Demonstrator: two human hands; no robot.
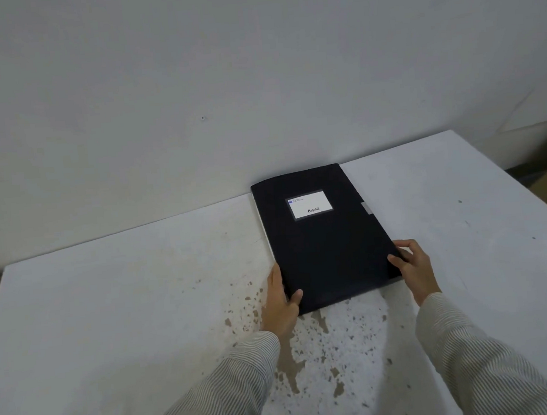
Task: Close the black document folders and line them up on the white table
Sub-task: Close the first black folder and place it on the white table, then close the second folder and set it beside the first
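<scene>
One black document folder (326, 245) lies closed and flat on the white table (110, 318), its far end near the wall. A white label sits on its cover and a small grey tab sticks out of its right edge. My left hand (281, 300) grips the folder's near left corner, thumb on the cover. My right hand (412, 266) holds the near right corner, fingers curled over the edge. Only this one folder is in view.
A pale wall (191, 99) rises directly behind the table's back edge. Worn brown patches mark the tabletop (309, 352) in front of the folder. The table's right edge runs diagonally at the right, with dark floor beyond (543, 160).
</scene>
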